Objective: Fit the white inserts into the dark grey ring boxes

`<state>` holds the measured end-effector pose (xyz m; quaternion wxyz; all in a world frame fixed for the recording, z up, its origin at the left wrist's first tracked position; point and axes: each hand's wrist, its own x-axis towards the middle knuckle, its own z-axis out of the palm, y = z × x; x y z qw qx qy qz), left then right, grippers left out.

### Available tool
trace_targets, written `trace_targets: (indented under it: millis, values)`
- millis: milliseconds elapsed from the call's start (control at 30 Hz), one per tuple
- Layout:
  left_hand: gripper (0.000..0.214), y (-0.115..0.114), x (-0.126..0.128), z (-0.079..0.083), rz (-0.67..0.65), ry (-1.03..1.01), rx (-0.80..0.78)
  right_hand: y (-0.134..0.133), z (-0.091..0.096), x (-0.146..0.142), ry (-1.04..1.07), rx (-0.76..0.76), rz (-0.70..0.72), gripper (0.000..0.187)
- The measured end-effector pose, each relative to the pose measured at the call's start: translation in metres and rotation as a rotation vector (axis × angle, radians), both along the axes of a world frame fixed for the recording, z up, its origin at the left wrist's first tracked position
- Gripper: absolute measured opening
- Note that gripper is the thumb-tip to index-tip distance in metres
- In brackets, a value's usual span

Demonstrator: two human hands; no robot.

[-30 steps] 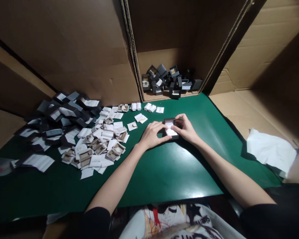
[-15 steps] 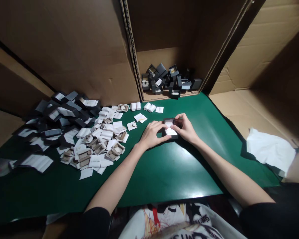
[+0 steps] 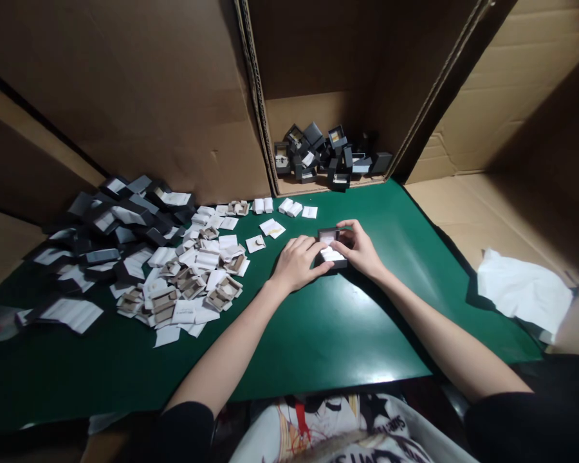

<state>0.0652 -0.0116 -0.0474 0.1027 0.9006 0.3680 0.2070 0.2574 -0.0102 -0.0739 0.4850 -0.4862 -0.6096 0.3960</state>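
A small black jewelry box (image 3: 338, 263) stands on the green table with its lid raised and a white insert inside. My left hand (image 3: 296, 260) grips the box from the left, thumb along its front edge and fingers at the insert. On the other side, my right hand (image 3: 359, 249) closes round the box, its thumb pressing on the white insert and its index finger behind the lid. Left of my hands lie loose white inserts (image 3: 205, 259), and a white card with a small item (image 3: 255, 243) is the nearest of them.
Black boxes (image 3: 135, 212) are heaped at the far left. More black boxes (image 3: 313, 136) sit in an upright cardboard carton (image 3: 299, 106) at the back. White cloth or paper (image 3: 521, 286) lies on cardboard at the right. The green table (image 3: 328, 341) extends in front of me.
My left hand has shifted very slightly to the right at the box. The white insert looks a little lower in the box; both hands stay on it.
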Motion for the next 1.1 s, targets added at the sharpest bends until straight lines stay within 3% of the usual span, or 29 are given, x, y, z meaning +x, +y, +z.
trace_targets:
  millis: [167,333,533,767,1100]
  values:
    - [0.039,0.001,-0.001,0.002,0.033,-0.058,-0.058,0.0,0.011,0.007,-0.031,-0.047,0.122,0.05]
    - [0.046,0.007,-0.005,-0.004,0.08,-0.375,-0.287,0.0,0.015,0.013,-0.051,-0.003,0.301,0.082]
    - [0.071,0.012,-0.006,-0.015,0.069,-0.69,-0.558,0.0,0.008,0.011,-0.058,0.043,0.277,0.097]
    - [0.09,0.012,-0.008,-0.012,0.057,-0.734,-0.654,-0.002,0.01,0.011,-0.178,0.087,0.269,0.104]
    - [0.079,0.017,-0.011,-0.013,0.025,-0.721,-0.703,-0.003,0.015,0.008,-0.181,0.133,0.199,0.097]
